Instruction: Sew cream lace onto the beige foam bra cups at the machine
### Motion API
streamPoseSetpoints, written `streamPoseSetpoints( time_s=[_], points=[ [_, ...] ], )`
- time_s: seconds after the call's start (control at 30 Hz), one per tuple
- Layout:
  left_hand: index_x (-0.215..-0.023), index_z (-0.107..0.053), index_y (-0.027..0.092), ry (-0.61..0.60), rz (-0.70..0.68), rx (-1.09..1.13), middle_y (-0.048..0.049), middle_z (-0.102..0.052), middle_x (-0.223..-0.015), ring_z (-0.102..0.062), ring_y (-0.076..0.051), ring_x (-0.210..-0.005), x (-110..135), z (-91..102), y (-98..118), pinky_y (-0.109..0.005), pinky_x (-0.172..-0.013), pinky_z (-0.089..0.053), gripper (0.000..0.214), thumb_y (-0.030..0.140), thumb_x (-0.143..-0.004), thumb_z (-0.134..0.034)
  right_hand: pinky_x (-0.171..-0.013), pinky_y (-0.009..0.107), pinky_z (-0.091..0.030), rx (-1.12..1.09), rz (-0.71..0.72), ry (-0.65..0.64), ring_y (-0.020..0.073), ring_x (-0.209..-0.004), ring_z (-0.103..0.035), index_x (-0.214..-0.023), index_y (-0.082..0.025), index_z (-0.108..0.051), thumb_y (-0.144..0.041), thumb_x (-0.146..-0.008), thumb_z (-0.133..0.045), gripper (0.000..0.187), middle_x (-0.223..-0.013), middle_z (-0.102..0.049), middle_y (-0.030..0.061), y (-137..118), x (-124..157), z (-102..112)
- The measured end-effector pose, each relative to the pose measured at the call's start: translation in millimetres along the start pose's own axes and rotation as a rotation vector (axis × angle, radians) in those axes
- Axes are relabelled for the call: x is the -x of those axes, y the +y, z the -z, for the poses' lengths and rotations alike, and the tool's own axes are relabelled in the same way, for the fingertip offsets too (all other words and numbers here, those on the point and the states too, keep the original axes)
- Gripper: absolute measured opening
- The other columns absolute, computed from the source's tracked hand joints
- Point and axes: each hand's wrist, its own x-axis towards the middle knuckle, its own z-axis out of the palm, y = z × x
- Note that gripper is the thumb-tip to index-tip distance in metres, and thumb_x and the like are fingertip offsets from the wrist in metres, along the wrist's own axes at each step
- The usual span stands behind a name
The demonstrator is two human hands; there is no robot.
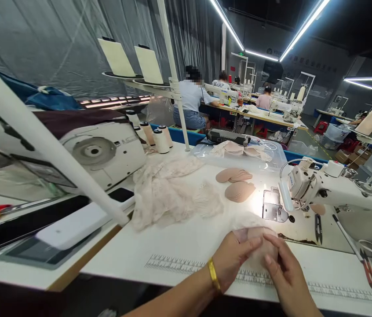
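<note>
Both my hands rest on a beige padded cup piece [261, 245] covered with pale lace, lying on the white sewing table [186, 246]. My left hand [234, 259], with a gold bangle at the wrist, pinches the piece's left edge with closed fingers. My right hand [286, 273] presses and grips its right side with its fingers together. The piece lies just in front of the needle plate [273, 210] of the white sewing machine [324, 187]. Two stacks of beige cup pads [237, 185] sit behind it.
A heap of cream lace [169, 193] lies mid-table, thread cones [155, 136] behind it. A clear bin [273, 158] holds more pads. Red-handled snips [367, 268] lie at right. Another machine [103, 154] stands left. Other people [191, 99] sew in the background.
</note>
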Motion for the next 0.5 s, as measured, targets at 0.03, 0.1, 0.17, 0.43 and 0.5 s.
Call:
streamPoseSetpoints(
  time_s=[0.03,0.1,0.17,0.43,0.5],
  points=[
    [-0.103,-0.079,0.01,-0.065,0.048,-0.016,-0.0137,-0.077,-0.097,-0.07,-0.027,-0.093,3,-0.5,0,-0.036,-0.09,-0.052,0.047,0.038,-0.068,-0.092,-0.107,0.04,-0.046,-0.008,-0.027,-0.038,0.0297,-0.129,-0.053,-0.133,-0.034,-0.066,-0.063,-0.092,-0.062,0.051,-0.139,-0.061,0.0063,-4,-6,4],
    [-0.109,-0.078,0.012,-0.163,0.128,-0.003,-0.0133,-0.076,-0.097,-0.071,-0.027,-0.093,9,-1.9,0,-0.035,-0.088,-0.052,0.052,0.036,-0.066,-0.094,-0.107,0.045,-0.046,-0.122,-0.151,-0.092,0.0306,-0.128,-0.057,-0.14,-0.034,-0.062,-0.071,-0.092,-0.056,0.061,-0.138,-0.063,0.0074,-12,-17,10],
    [-0.115,-0.076,0.014,-0.176,0.134,0.045,-0.0132,-0.076,-0.101,-0.071,-0.028,-0.094,12,-3.2,1,-0.034,-0.086,-0.053,0.056,0.036,-0.066,-0.094,-0.096,0.047,-0.052,-0.321,-0.265,-0.072,0.0305,-0.113,-0.066,-0.147,-0.034,-0.054,-0.077,-0.092,-0.049,0.07,-0.126,-0.07,0.009,-17,-22,11],
    [-0.097,-0.08,0.012,0.193,-0.081,0.166,-0.0117,-0.077,-0.095,-0.069,-0.023,-0.088,-11,-3.0,-1,-0.03,-0.08,-0.052,0.042,0.041,-0.069,-0.091,-0.075,0.037,-0.056,-0.528,-0.212,0.191,0.0249,-0.084,-0.07,-0.152,-0.029,-0.041,-0.053,-0.069,-0.088,0.098,-0.099,-0.073,0.0058,-4,-11,-17],
    [-0.091,-0.08,0.012,0.258,-0.109,0.184,-0.0116,-0.077,-0.093,-0.069,-0.024,-0.091,-15,-3.9,-2,-0.03,-0.083,-0.052,0.041,0.044,-0.068,-0.091,-0.072,0.035,-0.055,-0.51,-0.2,0.218,0.0227,-0.079,-0.068,-0.15,-0.027,-0.043,-0.053,-0.07,-0.087,0.096,-0.089,-0.071,0.003,2,-12,-18]
  ],
)
